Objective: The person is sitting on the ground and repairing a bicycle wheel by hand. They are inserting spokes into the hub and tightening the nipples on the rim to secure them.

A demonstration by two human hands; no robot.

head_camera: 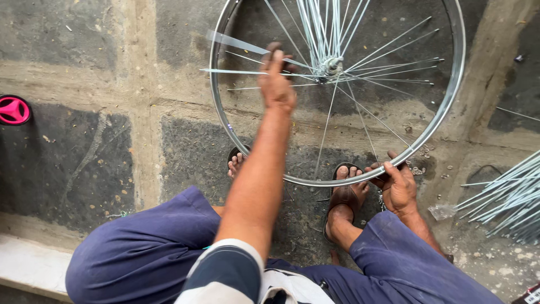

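Rough concrete floor carries the silver spoked bicycle wheel rim; my left hand pinches a thin steel spoke near its hub, my right hand clasps its lower edge. I judge lacing: next needs careful aiming.

Spoke bundle on concrete floor

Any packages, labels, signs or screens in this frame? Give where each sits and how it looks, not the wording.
Possible package corner: bottom right edge of the frame on the ground, dark with a pale printed patch, mostly cut off.
Small clear plastic bag: on the ground right of the right hand, crumpled, see-through.
No signs or screens show.
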